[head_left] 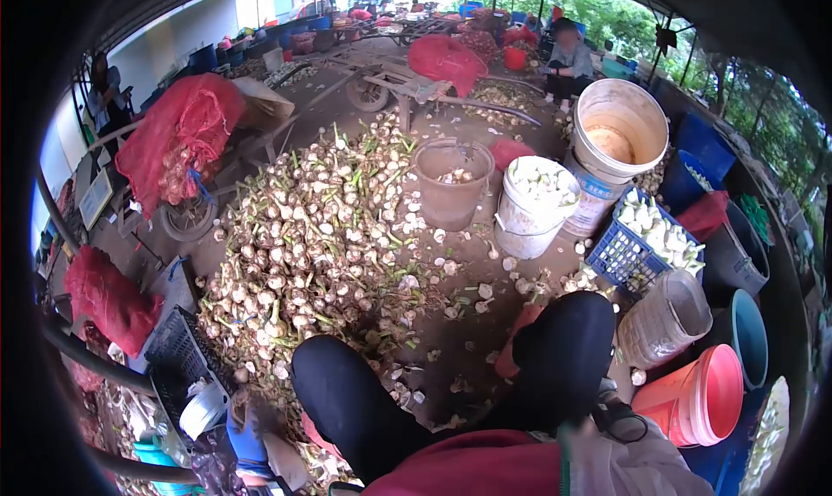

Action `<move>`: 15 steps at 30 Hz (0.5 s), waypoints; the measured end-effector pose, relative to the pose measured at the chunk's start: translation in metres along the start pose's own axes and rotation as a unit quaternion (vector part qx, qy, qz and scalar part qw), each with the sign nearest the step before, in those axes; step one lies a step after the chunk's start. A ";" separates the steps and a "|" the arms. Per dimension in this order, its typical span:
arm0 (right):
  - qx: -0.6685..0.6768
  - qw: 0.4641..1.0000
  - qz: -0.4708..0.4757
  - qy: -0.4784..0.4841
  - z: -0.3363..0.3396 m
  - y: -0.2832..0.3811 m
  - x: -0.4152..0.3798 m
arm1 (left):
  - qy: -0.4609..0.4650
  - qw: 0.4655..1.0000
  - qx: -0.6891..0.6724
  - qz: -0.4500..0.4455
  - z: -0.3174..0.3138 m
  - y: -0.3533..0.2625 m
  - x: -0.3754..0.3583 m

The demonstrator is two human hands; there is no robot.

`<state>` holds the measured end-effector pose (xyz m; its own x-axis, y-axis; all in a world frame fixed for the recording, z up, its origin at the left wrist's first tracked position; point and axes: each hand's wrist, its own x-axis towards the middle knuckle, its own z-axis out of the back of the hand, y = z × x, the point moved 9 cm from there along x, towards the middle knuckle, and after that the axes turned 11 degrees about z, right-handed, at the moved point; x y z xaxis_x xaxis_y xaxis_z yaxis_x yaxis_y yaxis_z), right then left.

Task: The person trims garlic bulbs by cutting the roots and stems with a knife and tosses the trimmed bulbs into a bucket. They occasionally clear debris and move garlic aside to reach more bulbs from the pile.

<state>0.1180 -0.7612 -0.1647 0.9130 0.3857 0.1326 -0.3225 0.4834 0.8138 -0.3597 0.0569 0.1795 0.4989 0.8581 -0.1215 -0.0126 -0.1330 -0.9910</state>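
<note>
Lying beyond the left hand (249, 447), its grip impossible to tell, is heaped garlic (303, 236)

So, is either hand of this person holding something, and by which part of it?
It cannot be told. The blue-gloved left hand is near a white, rounded object, but no clear grip shows. The right hand cannot be made out.

Head view: from above the knees (347, 392), facing forward and down.
Garlic heap (303, 236): near, ahead.
Floor (468, 266): seen towards far edge.
</note>
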 end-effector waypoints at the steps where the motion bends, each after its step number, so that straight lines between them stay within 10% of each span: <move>1: 0.027 0.998 -0.055 -0.031 0.013 0.017 0.000 | -0.042 0.999 -0.012 -0.016 0.007 0.010 -0.003; 6: 0.149 0.917 -0.344 -0.134 -0.006 0.130 -0.049 | 0.001 0.999 0.035 0.036 -0.012 0.013 0.002; 14: 0.173 0.892 -0.415 -0.034 -0.051 0.181 -0.037 | 0.010 0.998 0.037 -0.050 -0.037 -0.014 0.018; 15: 0.366 0.825 -0.428 -0.052 -0.069 0.147 -0.032 | -0.010 0.997 0.028 -0.068 -0.025 -0.008 0.020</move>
<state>0.0238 -0.6480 -0.0886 0.7565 0.0615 -0.6511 0.6540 -0.0737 0.7529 -0.3279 0.0625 0.1865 0.4816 0.8763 0.0139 0.0052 0.0130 -0.9999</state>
